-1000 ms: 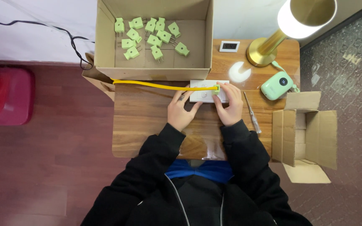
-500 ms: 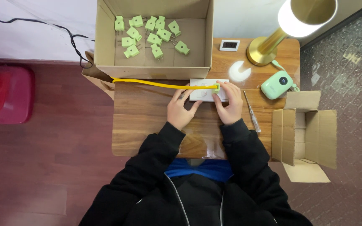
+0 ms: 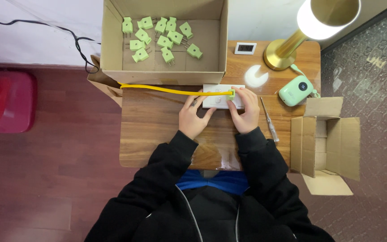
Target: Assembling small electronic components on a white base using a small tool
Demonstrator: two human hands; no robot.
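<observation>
Your left hand (image 3: 194, 117) pins the white socket block (image 3: 220, 97) flat on the tabletop (image 3: 157, 130), just before the cardboard box (image 3: 113, 54), so your right hand (image 3: 246, 112) can pinch the green plug (image 3: 231, 94) on its yellow cable (image 3: 166, 89) seated there.

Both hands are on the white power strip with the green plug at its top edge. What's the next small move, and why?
Probably press the green plug down with the right hand while the left hand steadies the white power strip. The right fingertips sit at the plug, the yellow cable trails left, and whether the plug is fully seated cannot be told.
</observation>
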